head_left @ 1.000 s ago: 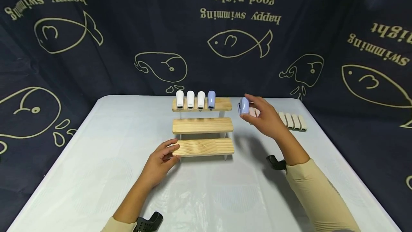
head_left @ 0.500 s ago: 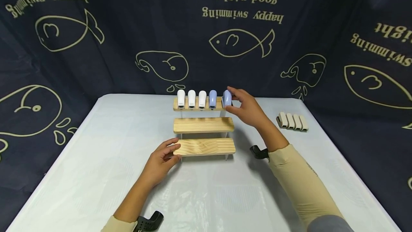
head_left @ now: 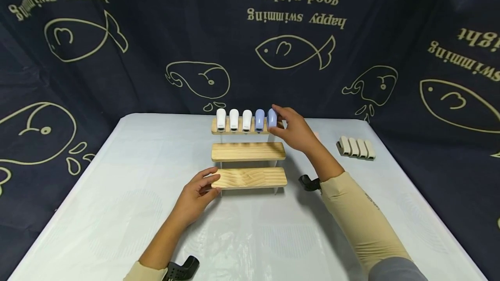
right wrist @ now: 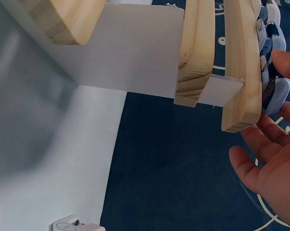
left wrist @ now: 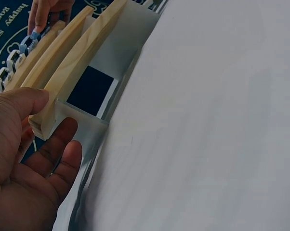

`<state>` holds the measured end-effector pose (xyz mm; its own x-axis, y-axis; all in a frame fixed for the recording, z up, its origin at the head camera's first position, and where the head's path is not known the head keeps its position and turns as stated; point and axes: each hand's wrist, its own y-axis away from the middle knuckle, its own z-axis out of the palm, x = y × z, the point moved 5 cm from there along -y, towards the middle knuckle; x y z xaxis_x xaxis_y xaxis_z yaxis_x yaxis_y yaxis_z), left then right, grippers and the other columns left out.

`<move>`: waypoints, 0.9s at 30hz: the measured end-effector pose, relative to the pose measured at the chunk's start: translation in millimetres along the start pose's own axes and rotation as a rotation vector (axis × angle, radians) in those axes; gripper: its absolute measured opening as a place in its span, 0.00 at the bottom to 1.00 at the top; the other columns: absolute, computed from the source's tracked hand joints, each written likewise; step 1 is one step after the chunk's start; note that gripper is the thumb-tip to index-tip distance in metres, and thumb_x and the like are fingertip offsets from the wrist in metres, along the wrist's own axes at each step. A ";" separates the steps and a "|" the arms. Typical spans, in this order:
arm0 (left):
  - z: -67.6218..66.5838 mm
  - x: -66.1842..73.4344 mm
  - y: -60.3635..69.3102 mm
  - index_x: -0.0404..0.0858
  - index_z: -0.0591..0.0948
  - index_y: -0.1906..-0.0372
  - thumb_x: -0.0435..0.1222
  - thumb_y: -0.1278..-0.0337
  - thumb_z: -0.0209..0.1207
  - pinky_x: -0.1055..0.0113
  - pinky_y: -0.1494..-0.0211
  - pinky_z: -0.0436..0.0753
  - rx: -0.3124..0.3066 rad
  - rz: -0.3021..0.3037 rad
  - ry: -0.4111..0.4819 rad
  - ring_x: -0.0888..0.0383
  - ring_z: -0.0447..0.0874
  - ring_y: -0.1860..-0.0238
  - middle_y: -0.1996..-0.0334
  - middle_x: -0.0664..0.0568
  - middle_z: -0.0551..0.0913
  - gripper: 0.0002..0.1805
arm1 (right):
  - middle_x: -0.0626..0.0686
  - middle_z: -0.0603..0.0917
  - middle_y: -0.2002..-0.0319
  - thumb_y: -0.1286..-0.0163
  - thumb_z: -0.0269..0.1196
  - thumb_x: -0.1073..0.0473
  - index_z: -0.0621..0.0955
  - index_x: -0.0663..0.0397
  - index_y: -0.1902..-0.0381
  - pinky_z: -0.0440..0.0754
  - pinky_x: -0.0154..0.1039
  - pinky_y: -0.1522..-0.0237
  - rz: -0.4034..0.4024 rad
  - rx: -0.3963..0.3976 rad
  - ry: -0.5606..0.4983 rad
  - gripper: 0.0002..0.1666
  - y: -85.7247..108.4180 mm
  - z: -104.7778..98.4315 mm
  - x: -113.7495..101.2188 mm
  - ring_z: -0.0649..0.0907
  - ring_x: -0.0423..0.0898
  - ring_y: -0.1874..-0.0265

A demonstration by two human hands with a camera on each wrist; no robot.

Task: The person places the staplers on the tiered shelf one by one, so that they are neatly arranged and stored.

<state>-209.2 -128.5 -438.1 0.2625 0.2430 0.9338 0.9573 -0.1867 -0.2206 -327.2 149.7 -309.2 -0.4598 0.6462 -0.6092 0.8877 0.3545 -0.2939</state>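
Observation:
My right hand pinches a blue mini stapler at the right end of the top shelf. Beside it stand another blue mini stapler and a row of three white mini staplers. They sit on a three-tier wooden display stand. At the left end of the lowest shelf, my left hand holds the board between thumb and fingers. The left wrist view shows the thumb against the wood, with part of the fingers hidden behind it.
Several beige mini staplers lie in a row on the white table, right of the stand. A pale pink mini stapler shows at the bottom of the right wrist view. Behind the table hangs a dark blue curtain.
My right hand has carried the blue stapler leftward onto the top shelf, then slid it closer to the other blue one. My left hand has stayed at the stand.

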 end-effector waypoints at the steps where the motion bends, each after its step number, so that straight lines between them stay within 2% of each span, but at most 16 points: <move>1: -0.1 0.1 0.1 0.31 0.80 0.40 0.30 0.38 0.65 0.68 0.46 0.82 0.000 -0.001 0.000 0.52 0.82 0.49 0.32 0.50 0.70 0.22 | 0.58 0.71 0.35 0.30 0.66 0.58 0.61 0.54 0.23 0.73 0.53 0.42 -0.002 -0.001 0.004 0.42 -0.2 0.0 0.3 0.74 0.52 0.44; 8: -0.2 0.1 1.5 0.32 0.79 0.39 0.30 0.38 0.65 0.68 0.46 0.82 -0.004 -0.003 -0.005 0.53 0.82 0.48 0.32 0.50 0.70 0.22 | 0.58 0.69 0.33 0.30 0.66 0.58 0.61 0.55 0.23 0.76 0.50 0.46 -0.005 -0.015 -0.009 0.42 -0.4 1.1 1.1 0.74 0.51 0.43; 18: -0.6 -0.9 2.2 0.31 0.79 0.39 0.30 0.38 0.65 0.68 0.46 0.81 -0.002 -0.005 -0.001 0.53 0.82 0.48 0.31 0.50 0.70 0.22 | 0.58 0.66 0.30 0.32 0.68 0.57 0.61 0.55 0.24 0.74 0.56 0.41 0.017 -0.016 -0.048 0.44 6.7 -5.5 10.0 0.72 0.54 0.37; 22: -0.2 -1.2 1.3 0.32 0.79 0.39 0.30 0.38 0.65 0.68 0.46 0.82 -0.005 0.001 -0.008 0.53 0.82 0.48 0.31 0.50 0.70 0.22 | 0.58 0.65 0.29 0.33 0.69 0.56 0.63 0.54 0.24 0.74 0.56 0.40 0.043 -0.004 -0.017 0.43 16.1 -13.6 28.8 0.71 0.55 0.35; 27: -0.3 0.6 0.2 0.32 0.79 0.39 0.31 0.37 0.65 0.68 0.46 0.82 -0.004 0.014 -0.024 0.53 0.82 0.48 0.32 0.50 0.70 0.22 | 0.59 0.64 0.29 0.31 0.68 0.56 0.64 0.55 0.25 0.74 0.58 0.39 0.119 0.016 0.023 0.41 31.0 -23.5 72.2 0.71 0.58 0.35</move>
<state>-208.9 -128.6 -437.5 0.2787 0.2632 0.9236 0.9531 -0.1938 -0.2324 -333.5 223.3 -345.0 -0.3514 0.6984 -0.6235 0.9362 0.2635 -0.2326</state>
